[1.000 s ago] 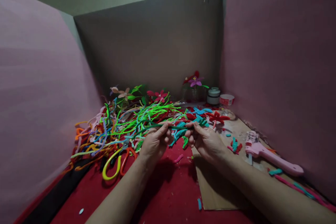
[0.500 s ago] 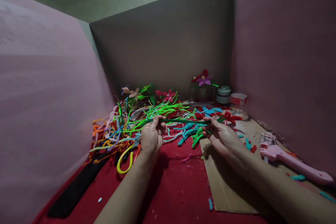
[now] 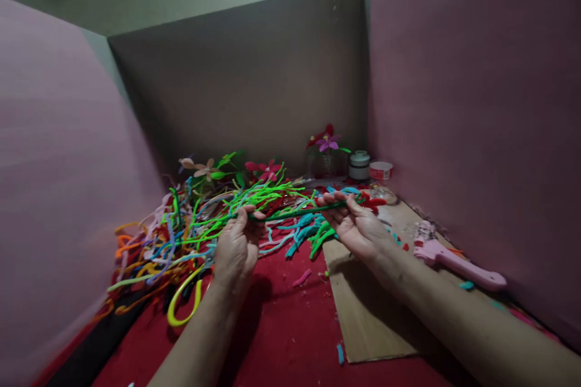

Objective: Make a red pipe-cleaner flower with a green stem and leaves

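Note:
A pipe-cleaner flower with a thin dark green stem (image 3: 295, 214) is stretched between my hands, above the pile of pipe cleaners. My left hand (image 3: 238, 242) pinches the stem's left part between thumb and fingers. Near the flower end, my right hand (image 3: 356, 224) holds the stem under its thumb, palm turned up and fingers extended along it. Red petals (image 3: 374, 202) show just past the right thumb, partly hidden by the hand. Bright green pipe cleaners (image 3: 261, 196) lie behind the left hand.
Yellow-handled scissors (image 3: 184, 308) lie left of my left forearm. A cardboard sheet (image 3: 363, 314) lies under my right arm, with a pink glue gun (image 3: 458, 263) to its right. Finished flowers (image 3: 327, 143), a lidded jar (image 3: 359, 165) and a tape roll (image 3: 380, 170) stand at the back.
The view has swung right, so the scene sits further left. My right fingers have straightened along the stem, and the stem now slopes up to the right.

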`<state>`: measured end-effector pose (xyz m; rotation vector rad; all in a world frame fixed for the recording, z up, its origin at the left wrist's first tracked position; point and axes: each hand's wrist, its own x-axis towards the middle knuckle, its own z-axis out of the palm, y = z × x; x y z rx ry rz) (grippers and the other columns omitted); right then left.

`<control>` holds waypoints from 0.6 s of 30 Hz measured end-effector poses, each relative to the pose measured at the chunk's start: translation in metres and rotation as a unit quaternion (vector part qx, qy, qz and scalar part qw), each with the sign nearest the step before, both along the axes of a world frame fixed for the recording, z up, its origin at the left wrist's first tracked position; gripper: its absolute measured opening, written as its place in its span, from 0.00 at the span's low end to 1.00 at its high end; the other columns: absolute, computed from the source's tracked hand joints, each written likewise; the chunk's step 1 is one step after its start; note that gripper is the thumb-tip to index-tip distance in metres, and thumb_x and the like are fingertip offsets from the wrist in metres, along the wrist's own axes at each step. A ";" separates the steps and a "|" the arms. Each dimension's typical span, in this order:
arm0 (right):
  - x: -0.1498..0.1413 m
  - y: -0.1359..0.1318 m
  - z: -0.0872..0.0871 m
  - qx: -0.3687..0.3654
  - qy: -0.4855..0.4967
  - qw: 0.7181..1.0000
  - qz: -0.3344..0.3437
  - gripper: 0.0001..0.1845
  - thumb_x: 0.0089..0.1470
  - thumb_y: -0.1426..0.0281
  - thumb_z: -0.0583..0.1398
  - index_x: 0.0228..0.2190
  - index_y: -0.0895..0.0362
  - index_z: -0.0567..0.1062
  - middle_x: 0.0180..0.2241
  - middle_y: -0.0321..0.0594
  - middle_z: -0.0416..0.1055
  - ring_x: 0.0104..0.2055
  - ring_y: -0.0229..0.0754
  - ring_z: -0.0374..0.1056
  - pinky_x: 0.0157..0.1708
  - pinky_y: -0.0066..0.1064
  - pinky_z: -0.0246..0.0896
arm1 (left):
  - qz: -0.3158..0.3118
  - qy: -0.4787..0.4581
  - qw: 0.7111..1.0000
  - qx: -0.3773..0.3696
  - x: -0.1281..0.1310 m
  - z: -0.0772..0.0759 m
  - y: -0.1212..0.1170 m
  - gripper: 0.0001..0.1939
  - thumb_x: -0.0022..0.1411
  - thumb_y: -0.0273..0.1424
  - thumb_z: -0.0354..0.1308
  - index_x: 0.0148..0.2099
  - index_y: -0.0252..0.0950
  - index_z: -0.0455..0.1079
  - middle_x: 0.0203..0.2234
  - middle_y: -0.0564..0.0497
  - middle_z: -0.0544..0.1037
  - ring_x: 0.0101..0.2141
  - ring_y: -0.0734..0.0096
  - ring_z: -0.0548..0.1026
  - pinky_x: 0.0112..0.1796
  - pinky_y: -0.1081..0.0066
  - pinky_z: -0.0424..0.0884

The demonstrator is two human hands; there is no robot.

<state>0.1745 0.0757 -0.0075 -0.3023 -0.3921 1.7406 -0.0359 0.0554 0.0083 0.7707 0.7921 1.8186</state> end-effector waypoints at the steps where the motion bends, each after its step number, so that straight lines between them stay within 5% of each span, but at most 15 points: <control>1: 0.000 0.000 0.001 0.001 0.004 1.000 -0.001 0.17 0.59 0.68 0.48 0.27 0.58 0.73 0.28 0.41 0.75 0.38 0.41 0.71 0.43 0.38 0.64 | 0.002 -0.009 1.000 -0.002 0.000 0.000 0.001 0.08 0.51 0.32 0.61 0.30 0.32 0.69 0.18 0.52 0.73 0.19 0.77 0.71 0.22 0.78 0.67; 18: -0.003 -0.004 -0.002 0.034 -0.045 0.998 0.001 0.05 0.50 0.73 0.58 0.31 0.59 0.73 0.33 0.43 0.75 0.39 0.40 0.70 0.44 0.35 0.61 | -0.001 -0.011 1.000 -0.005 -0.004 -0.003 0.006 0.07 0.54 0.30 0.58 0.34 0.32 0.72 0.27 0.47 0.78 0.24 0.74 0.73 0.25 0.76 0.69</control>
